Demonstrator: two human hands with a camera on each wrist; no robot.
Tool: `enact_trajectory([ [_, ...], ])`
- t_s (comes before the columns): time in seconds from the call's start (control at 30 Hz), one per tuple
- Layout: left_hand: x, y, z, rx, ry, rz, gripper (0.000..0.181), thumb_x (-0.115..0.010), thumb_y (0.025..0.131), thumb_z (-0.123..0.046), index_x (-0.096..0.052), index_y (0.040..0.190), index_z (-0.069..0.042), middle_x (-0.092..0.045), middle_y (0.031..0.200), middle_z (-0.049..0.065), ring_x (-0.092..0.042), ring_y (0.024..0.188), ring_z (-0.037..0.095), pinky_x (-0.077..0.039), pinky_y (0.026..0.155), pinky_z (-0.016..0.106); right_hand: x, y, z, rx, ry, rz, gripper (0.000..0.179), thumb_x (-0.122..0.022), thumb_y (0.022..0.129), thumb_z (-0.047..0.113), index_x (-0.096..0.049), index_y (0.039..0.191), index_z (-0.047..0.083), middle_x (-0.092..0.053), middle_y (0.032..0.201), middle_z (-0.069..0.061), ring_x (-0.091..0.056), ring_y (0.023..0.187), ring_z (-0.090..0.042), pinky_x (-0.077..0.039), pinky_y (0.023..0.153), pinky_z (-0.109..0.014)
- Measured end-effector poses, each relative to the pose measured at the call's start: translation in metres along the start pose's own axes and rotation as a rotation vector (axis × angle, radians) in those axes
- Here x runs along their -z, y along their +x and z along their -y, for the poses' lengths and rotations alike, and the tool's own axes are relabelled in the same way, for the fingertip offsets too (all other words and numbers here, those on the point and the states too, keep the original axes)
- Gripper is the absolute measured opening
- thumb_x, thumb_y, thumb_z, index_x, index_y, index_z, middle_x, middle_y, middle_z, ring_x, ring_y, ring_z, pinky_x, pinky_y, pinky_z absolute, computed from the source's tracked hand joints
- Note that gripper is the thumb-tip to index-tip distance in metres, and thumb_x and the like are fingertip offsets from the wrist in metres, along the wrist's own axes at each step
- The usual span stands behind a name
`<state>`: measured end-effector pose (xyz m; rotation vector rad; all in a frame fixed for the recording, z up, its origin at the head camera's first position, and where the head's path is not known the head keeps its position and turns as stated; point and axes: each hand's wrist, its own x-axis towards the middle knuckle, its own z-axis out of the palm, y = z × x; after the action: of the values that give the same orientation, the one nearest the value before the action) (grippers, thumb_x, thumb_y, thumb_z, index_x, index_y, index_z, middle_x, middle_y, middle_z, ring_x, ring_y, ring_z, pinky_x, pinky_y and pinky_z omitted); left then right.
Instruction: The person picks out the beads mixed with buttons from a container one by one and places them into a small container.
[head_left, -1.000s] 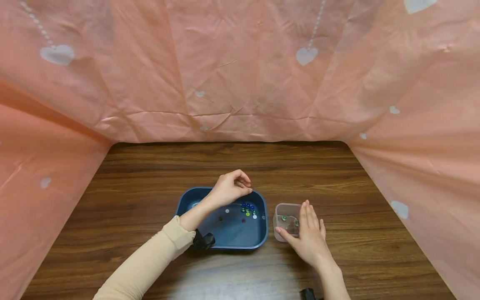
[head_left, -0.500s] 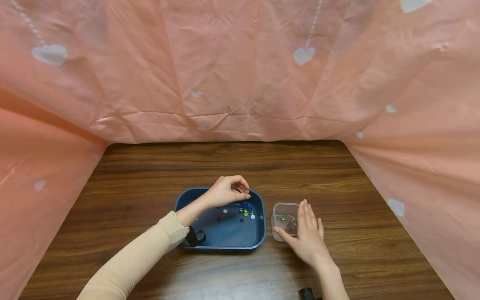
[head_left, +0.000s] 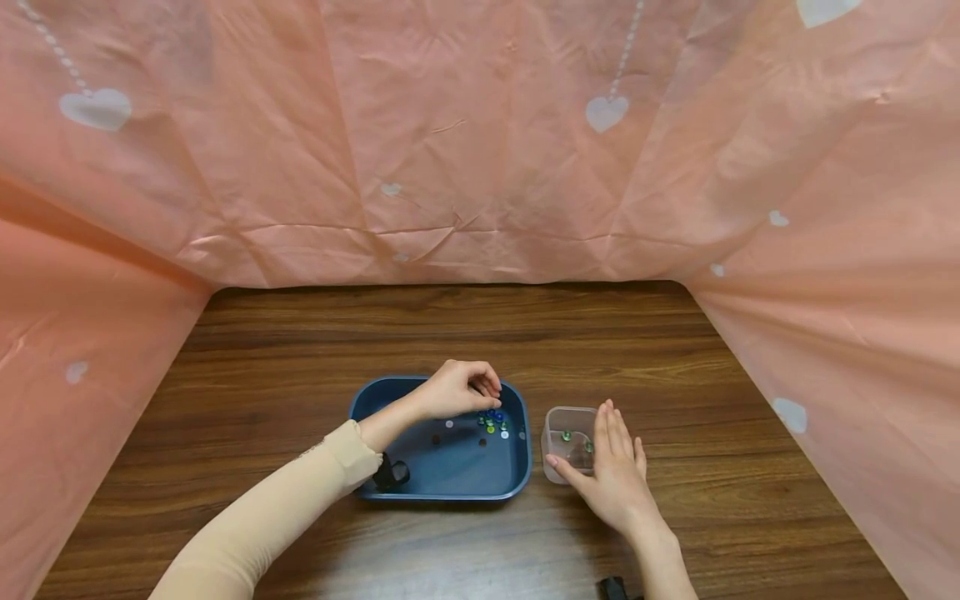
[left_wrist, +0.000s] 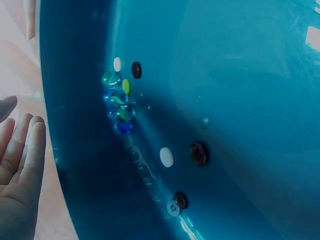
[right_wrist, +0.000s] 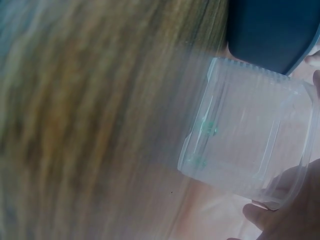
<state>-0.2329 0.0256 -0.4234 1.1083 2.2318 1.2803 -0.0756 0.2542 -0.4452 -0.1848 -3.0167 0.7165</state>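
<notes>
My left hand point(head_left: 457, 390) hovers over the far right part of a blue basin point(head_left: 457, 497), fingers loosely bent. In the left wrist view, the thumb point(left_wrist: 7, 107) stands apart from the fingers and nothing shows between them. Just below the hand, blue and green glass marbles point(left_wrist: 123, 127) cluster against the basin's wall. A yellow button point(left_wrist: 126, 86) and a white button point(left_wrist: 117, 64) lie beside them. My right hand point(head_left: 618, 483) holds a small clear plastic container point(head_left: 557, 417), thumb along its near side and fingers along its right side. Green marbles point(head_left: 566, 436) sit inside.
More buttons lie on the basin floor, among them a brown button point(left_wrist: 199, 153) and a white button point(left_wrist: 166, 157). The container stands just right of the basin on a wooden table point(head_left: 300, 333). Pink cloth point(head_left: 480, 167) encloses the table's back and sides.
My left hand has lowered towards the marbles at the basin's far right. The right hand and the container keep their places.
</notes>
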Motion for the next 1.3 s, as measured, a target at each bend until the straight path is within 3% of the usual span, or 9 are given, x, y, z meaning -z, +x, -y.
enact_trajectory([
  [0.2,-0.007,0.004,0.004,-0.026,0.048,0.02,0.014,-0.07,0.08,-0.012,-0.064,0.091,-0.007,-0.067,0.083,-0.002,-0.063,0.076,0.004,-0.052,0.068,0.018,0.0,0.0,0.0,-0.01,0.0,0.009,0.11,-0.049,0.077,0.07,0.004,0.145,0.001,0.001,0.152,-0.02,-0.001,0.139,-0.035,-0.005,0.103,-0.065],
  [0.63,-0.014,0.008,0.009,-0.015,0.008,0.066,0.013,-0.066,0.079,-0.002,-0.064,0.092,0.0,-0.068,0.083,0.002,-0.064,0.076,0.007,-0.052,0.066,0.019,0.001,0.0,0.001,-0.018,-0.003,0.02,0.111,-0.047,0.077,0.072,0.006,0.145,0.003,0.003,0.152,-0.019,0.0,0.14,-0.035,-0.004,0.104,-0.064],
  [0.8,-0.018,0.009,0.013,-0.037,0.008,0.083,0.012,-0.066,0.079,-0.001,-0.065,0.091,-0.001,-0.068,0.084,0.006,-0.065,0.076,0.008,-0.052,0.066,0.019,0.0,0.0,0.0,-0.011,-0.005,0.013,0.11,-0.048,0.077,0.071,0.005,0.145,0.002,0.002,0.152,-0.019,-0.001,0.139,-0.035,-0.005,0.104,-0.064],
  [1.3,-0.035,0.014,0.025,-0.089,0.116,0.074,0.014,-0.069,0.077,-0.002,-0.067,0.091,-0.005,-0.067,0.087,0.004,-0.063,0.078,0.008,-0.05,0.067,0.014,-0.001,-0.001,-0.001,0.0,0.012,-0.011,0.11,-0.05,0.077,0.069,0.003,0.145,0.002,0.001,0.152,-0.019,-0.002,0.14,-0.034,-0.005,0.103,-0.065],
])
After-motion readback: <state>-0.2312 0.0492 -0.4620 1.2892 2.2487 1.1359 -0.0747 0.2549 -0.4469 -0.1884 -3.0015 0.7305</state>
